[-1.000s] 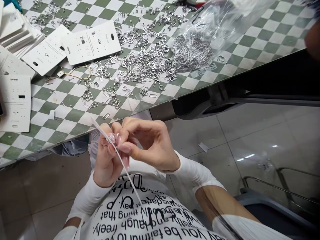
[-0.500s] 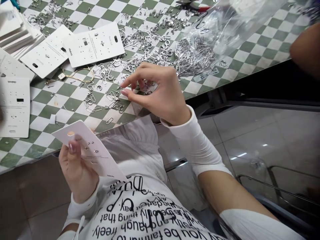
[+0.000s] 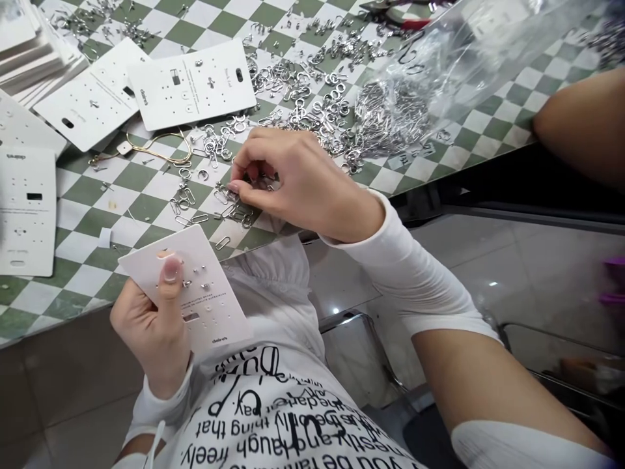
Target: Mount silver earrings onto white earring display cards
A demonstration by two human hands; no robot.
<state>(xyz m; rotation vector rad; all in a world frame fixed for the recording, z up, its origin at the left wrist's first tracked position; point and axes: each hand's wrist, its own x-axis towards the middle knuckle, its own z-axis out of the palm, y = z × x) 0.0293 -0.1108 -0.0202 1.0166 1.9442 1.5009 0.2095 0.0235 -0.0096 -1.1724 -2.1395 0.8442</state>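
My left hand (image 3: 161,326) grips a white earring card (image 3: 215,306), thumb on its printed face near the upper end. Small silver studs sit in the card beside the thumb. At the table's near edge, my right hand (image 3: 297,185) has thumb and index fingertips pinched together over a small group of silver pieces (image 3: 237,212); whatever lies between them is too small to make out. Behind that hand spreads a larger pile of silver rings and links (image 3: 317,111). A gold chain (image 3: 166,153) lies left of the pile.
Two white cards (image 3: 166,107) (image 3: 105,114) overlap on the checkered table (image 3: 83,251). More cards lie at the left, near a card stack (image 3: 29,58). A clear plastic bag (image 3: 449,58) with silver pins and red-handled pliers (image 3: 410,23) are beyond. Another person's arm (image 3: 581,124) is at right.
My right thumb and index finger have closed together low over the small pieces. My left hand has turned the card so its printed face shows more fully. The view has shifted slightly.
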